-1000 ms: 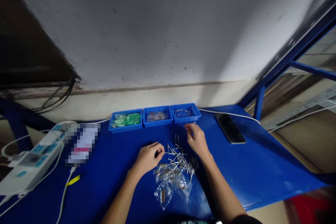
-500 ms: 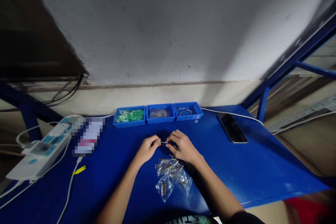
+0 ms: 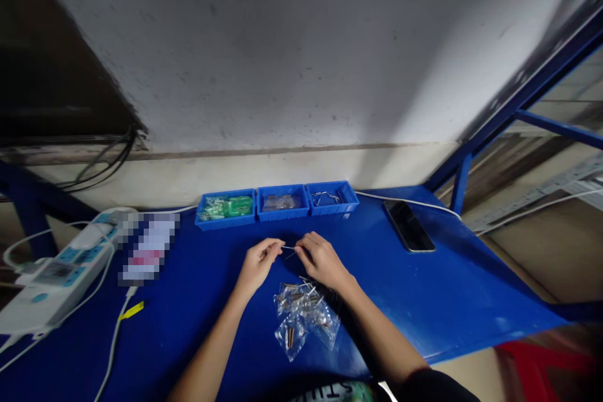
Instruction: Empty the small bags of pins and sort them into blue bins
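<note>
A thin metal rod spans the gap between my two hands above the blue table. My left hand pinches its left end between thumb and fingertips. At the other end, the fingertips of my right hand are closed on it, and a second thin piece slants down-left from them. Just below my hands lies a pile of small clear plastic bags with brownish and silvery pins inside. Behind stand three blue bins: one with green and white packets, one with clear bags, one with loose metal rods.
A black phone lies at the right. On the left are a white power strip, a pixelated device and a white cable with a yellow tag. A red stool stands beyond the table's right edge.
The view has shifted slightly, so the bins and phone appear further left. A second thin piece now shows below the rod at my right fingertips. Both hands keep their pinch.
</note>
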`<act>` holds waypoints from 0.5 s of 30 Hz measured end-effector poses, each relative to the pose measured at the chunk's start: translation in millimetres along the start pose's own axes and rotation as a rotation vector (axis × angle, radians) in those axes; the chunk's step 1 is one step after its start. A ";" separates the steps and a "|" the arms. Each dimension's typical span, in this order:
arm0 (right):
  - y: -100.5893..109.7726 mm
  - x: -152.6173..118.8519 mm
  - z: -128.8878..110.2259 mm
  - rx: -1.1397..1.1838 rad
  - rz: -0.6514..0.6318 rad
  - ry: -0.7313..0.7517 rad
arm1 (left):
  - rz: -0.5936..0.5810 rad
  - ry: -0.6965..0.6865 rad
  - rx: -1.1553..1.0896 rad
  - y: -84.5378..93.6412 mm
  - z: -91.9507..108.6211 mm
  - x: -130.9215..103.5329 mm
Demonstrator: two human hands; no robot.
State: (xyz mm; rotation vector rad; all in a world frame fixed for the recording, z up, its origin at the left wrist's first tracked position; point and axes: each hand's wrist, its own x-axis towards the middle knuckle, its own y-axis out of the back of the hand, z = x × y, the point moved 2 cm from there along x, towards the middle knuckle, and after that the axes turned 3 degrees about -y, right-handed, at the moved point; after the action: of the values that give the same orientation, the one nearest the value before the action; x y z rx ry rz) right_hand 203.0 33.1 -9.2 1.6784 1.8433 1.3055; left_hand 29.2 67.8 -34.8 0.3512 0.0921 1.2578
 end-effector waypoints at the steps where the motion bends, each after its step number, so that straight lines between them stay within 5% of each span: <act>1: 0.8 0.1 1.0 -0.003 0.009 -0.009 | 0.014 -0.015 0.015 -0.7 -0.5 -0.4; 15: 4.4 -0.3 -1.2 0.025 -0.005 -0.003 | -0.006 -0.141 0.223 -3.1 6.4 -3.7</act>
State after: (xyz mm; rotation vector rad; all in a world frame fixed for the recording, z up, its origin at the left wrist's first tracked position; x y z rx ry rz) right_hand 204.8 31.9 -5.2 1.6861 1.8677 1.2822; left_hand 32.5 62.1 -30.2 0.6302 0.1135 1.2158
